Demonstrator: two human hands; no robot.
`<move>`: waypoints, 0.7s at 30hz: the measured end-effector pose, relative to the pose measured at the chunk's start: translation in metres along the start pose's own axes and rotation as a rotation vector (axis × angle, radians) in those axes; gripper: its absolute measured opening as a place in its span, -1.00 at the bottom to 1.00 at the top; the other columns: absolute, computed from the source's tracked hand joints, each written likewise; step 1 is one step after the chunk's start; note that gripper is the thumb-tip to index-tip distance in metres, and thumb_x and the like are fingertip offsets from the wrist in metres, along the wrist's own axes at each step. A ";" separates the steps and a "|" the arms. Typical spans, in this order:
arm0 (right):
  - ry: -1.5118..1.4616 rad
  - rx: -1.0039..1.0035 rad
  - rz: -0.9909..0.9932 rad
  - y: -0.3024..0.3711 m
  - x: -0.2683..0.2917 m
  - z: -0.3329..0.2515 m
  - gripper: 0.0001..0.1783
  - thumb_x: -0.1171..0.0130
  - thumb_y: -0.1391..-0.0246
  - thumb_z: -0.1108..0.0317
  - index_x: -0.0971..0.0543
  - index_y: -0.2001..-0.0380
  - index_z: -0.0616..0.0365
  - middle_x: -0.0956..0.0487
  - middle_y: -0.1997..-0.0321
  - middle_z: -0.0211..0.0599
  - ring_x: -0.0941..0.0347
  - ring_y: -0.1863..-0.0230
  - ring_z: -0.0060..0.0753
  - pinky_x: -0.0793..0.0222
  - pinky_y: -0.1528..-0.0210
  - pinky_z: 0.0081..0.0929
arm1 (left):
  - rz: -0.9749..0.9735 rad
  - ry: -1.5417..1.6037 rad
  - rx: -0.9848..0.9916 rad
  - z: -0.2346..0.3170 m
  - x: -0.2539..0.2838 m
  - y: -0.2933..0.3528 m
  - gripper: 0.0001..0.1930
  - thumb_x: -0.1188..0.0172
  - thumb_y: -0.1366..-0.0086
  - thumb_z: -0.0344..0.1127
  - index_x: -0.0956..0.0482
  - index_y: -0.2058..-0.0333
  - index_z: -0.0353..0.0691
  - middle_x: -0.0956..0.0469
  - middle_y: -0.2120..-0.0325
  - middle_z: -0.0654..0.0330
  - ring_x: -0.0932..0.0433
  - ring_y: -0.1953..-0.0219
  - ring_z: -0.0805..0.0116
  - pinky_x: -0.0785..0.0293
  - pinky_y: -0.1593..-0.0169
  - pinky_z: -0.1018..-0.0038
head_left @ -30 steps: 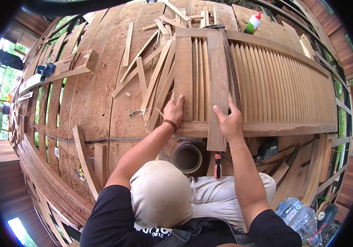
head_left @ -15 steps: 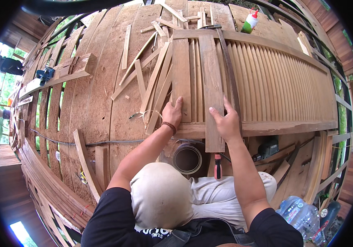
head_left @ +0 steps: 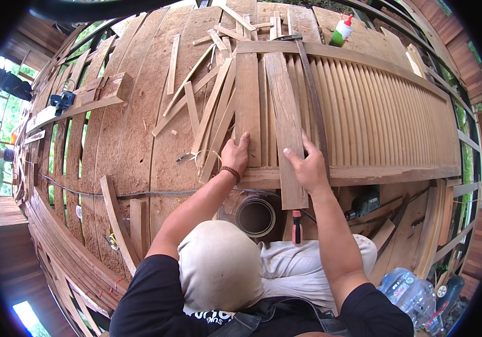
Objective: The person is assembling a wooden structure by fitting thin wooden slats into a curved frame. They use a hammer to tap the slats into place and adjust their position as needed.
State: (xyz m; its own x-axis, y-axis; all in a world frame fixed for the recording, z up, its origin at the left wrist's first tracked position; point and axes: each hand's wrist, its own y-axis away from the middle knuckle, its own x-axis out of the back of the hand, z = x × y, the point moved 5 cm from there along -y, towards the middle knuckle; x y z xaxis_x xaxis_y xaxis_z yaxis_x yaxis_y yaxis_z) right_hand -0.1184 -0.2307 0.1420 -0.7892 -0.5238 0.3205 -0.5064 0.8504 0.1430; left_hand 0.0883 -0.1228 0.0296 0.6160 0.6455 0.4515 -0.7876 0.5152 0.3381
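Observation:
A louvered wooden panel [head_left: 376,106] with many slats lies in front of me. My left hand [head_left: 236,155] is wrapped round its left stile [head_left: 247,106], thumb on top and fingers down the outer side. My right hand [head_left: 309,167] grips a loose wooden board [head_left: 287,123], its thumb on the face and fingers at the right edge. The board lies across the panel over the slats, slightly tilted, its near end past the front rail [head_left: 387,175]. Just right of it runs a dark bar clamp [head_left: 312,101], with a red and black handle [head_left: 297,226] below the board's near end.
Thin wood offcuts [head_left: 210,104] are heaped left of the panel on the sawdust-covered boards. A green and white glue bottle [head_left: 341,30] stands beyond it. Near my knees are a round container [head_left: 255,217] and a power drill [head_left: 364,203]. A cable [head_left: 134,195] crosses at left.
The loose board's far end has swung left and come slightly nearer, so the board now slants more across the slats. My left hand has stayed in place on the stile.

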 end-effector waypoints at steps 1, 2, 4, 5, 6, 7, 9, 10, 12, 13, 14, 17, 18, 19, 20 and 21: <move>-0.034 -0.017 -0.007 0.000 0.003 0.000 -0.18 -0.35 -0.15 0.26 -0.29 -0.38 0.45 -0.60 -0.19 0.18 -0.55 -0.24 -0.14 -0.38 -0.29 -0.35 | -0.005 0.025 -0.005 0.004 0.000 0.002 -0.30 -0.16 -0.40 0.29 -0.55 0.30 -0.46 -0.57 0.43 -0.03 -0.52 0.32 0.22 -0.45 0.16 0.25; -0.068 -0.034 -0.014 -0.001 0.005 0.000 -0.18 -0.35 -0.15 0.26 -0.30 -0.38 0.44 -0.60 -0.19 0.18 -0.55 -0.24 -0.14 -0.38 -0.29 -0.35 | -0.026 0.012 0.024 0.007 0.000 0.003 -0.30 -0.17 -0.40 0.27 -0.56 0.24 -0.48 -0.60 0.34 -0.11 -0.56 0.23 0.12 -0.47 0.10 0.23; 0.007 -0.021 0.032 -0.001 0.003 0.004 -0.20 -0.34 -0.16 0.28 -0.31 -0.38 0.43 -0.60 -0.19 0.17 -0.56 -0.23 -0.16 -0.39 -0.29 -0.35 | -0.064 -0.015 0.084 0.012 0.002 0.008 -0.30 -0.18 -0.40 0.23 -0.59 0.11 -0.51 -0.66 0.17 -0.27 -0.65 0.04 -0.07 -0.51 -0.04 0.19; 0.044 -0.015 0.053 -0.001 0.002 0.005 -0.21 -0.34 -0.17 0.29 -0.31 -0.38 0.43 -0.60 -0.18 0.16 -0.56 -0.22 -0.17 -0.39 -0.29 -0.35 | -0.071 -0.019 0.091 0.010 0.001 0.006 -0.30 -0.18 -0.40 0.23 -0.59 0.11 -0.51 -0.66 0.16 -0.27 -0.65 0.04 -0.07 -0.51 -0.04 0.19; 0.013 -0.016 0.028 -0.001 0.003 0.004 -0.21 -0.34 -0.17 0.29 -0.31 -0.38 0.43 -0.60 -0.18 0.16 -0.56 -0.22 -0.17 -0.38 -0.29 -0.35 | -0.078 -0.023 0.099 0.006 -0.001 0.002 -0.30 -0.18 -0.40 0.23 -0.60 0.10 -0.51 -0.66 0.16 -0.26 -0.65 0.03 -0.07 -0.51 -0.05 0.20; -0.022 -0.015 0.001 -0.002 0.002 0.001 -0.21 -0.33 -0.17 0.29 -0.31 -0.38 0.43 -0.61 -0.18 0.16 -0.56 -0.22 -0.18 -0.38 -0.29 -0.36 | -0.082 -0.029 0.106 0.003 0.000 0.000 -0.31 -0.18 -0.40 0.23 -0.60 0.10 -0.51 -0.66 0.16 -0.26 -0.65 0.03 -0.06 -0.51 -0.05 0.21; -0.014 0.009 0.022 -0.002 0.001 -0.005 -0.21 -0.33 -0.17 0.29 -0.31 -0.38 0.43 -0.61 -0.18 0.16 -0.56 -0.23 -0.18 -0.37 -0.30 -0.36 | -0.014 0.001 0.043 -0.001 0.001 0.000 -0.31 -0.17 -0.40 0.27 -0.57 0.23 -0.47 -0.61 0.33 -0.10 -0.57 0.21 0.12 -0.48 0.07 0.23; 0.031 0.031 0.072 0.002 0.002 -0.007 -0.21 -0.34 -0.17 0.29 -0.31 -0.37 0.44 -0.60 -0.19 0.16 -0.55 -0.23 -0.18 -0.37 -0.30 -0.36 | 0.015 0.019 0.013 0.001 0.001 0.002 -0.30 -0.16 -0.40 0.29 -0.55 0.29 -0.46 -0.59 0.42 -0.02 -0.53 0.30 0.21 -0.46 0.14 0.24; 0.028 0.028 0.066 0.001 0.003 -0.006 -0.20 -0.34 -0.16 0.27 -0.31 -0.37 0.46 -0.60 -0.19 0.17 -0.55 -0.24 -0.16 -0.36 -0.31 -0.35 | -0.006 -0.030 0.032 0.001 0.000 0.000 -0.30 -0.16 -0.40 0.28 -0.57 0.27 -0.46 -0.61 0.38 -0.05 -0.57 0.27 0.19 -0.47 0.11 0.24; -0.022 0.005 0.011 -0.002 0.003 -0.002 -0.20 -0.34 -0.16 0.26 -0.31 -0.36 0.47 -0.60 -0.19 0.17 -0.54 -0.25 -0.15 -0.35 -0.32 -0.35 | -0.016 -0.055 0.039 0.001 0.000 0.000 -0.30 -0.16 -0.40 0.28 -0.57 0.26 -0.47 -0.63 0.37 -0.07 -0.58 0.25 0.18 -0.48 0.10 0.24; -0.072 -0.019 -0.044 -0.004 0.001 0.000 -0.19 -0.35 -0.16 0.26 -0.31 -0.36 0.48 -0.60 -0.19 0.18 -0.54 -0.26 -0.14 -0.34 -0.33 -0.35 | -0.008 -0.039 0.039 0.000 0.000 0.000 -0.30 -0.15 -0.40 0.28 -0.57 0.25 -0.47 -0.62 0.37 -0.07 -0.58 0.25 0.18 -0.47 0.10 0.24; -0.015 0.037 0.056 0.002 0.002 -0.001 -0.20 -0.34 -0.15 0.27 -0.32 -0.35 0.51 -0.60 -0.19 0.18 -0.54 -0.26 -0.16 -0.35 -0.32 -0.35 | 0.011 -0.014 0.025 -0.001 0.001 0.000 -0.31 -0.15 -0.41 0.27 -0.58 0.25 -0.47 -0.60 0.39 -0.04 -0.56 0.27 0.21 -0.47 0.11 0.25; -0.004 0.027 0.030 -0.001 0.000 0.001 -0.20 -0.34 -0.15 0.27 -0.32 -0.35 0.51 -0.60 -0.19 0.18 -0.54 -0.25 -0.16 -0.35 -0.32 -0.35 | 0.013 -0.020 0.012 0.000 0.002 -0.001 -0.31 -0.15 -0.41 0.27 -0.57 0.26 -0.47 -0.59 0.41 -0.01 -0.54 0.29 0.23 -0.46 0.13 0.26; 0.011 0.012 0.006 -0.004 0.000 0.005 -0.20 -0.34 -0.15 0.27 -0.32 -0.35 0.50 -0.60 -0.19 0.18 -0.54 -0.25 -0.16 -0.36 -0.31 -0.35 | 0.008 -0.024 0.000 0.003 0.000 0.000 -0.32 -0.16 -0.41 0.26 -0.57 0.26 -0.46 -0.57 0.43 0.02 -0.52 0.31 0.26 -0.46 0.15 0.27; 0.026 -0.003 -0.016 -0.004 0.001 0.008 -0.20 -0.34 -0.15 0.27 -0.31 -0.35 0.50 -0.60 -0.20 0.18 -0.54 -0.25 -0.16 -0.36 -0.31 -0.35 | -0.026 -0.008 0.034 0.004 -0.001 0.002 -0.31 -0.16 -0.41 0.26 -0.58 0.20 -0.48 -0.60 0.34 -0.07 -0.56 0.22 0.16 -0.47 0.08 0.25; -0.011 -0.007 -0.012 -0.003 0.004 0.010 -0.20 -0.34 -0.15 0.27 -0.31 -0.35 0.50 -0.60 -0.20 0.18 -0.55 -0.25 -0.17 -0.37 -0.30 -0.35 | -0.061 0.008 0.068 0.004 -0.002 0.004 -0.30 -0.17 -0.40 0.25 -0.59 0.13 -0.49 -0.63 0.25 -0.16 -0.61 0.13 0.07 -0.49 0.02 0.23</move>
State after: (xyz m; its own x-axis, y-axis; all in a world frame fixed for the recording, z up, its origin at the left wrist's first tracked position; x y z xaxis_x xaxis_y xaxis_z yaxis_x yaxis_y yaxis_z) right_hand -0.1236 -0.2354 0.1333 -0.7869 -0.5345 0.3085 -0.5135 0.8443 0.1532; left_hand 0.0835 -0.1244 0.0333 0.6629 0.6185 0.4219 -0.7475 0.5143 0.4205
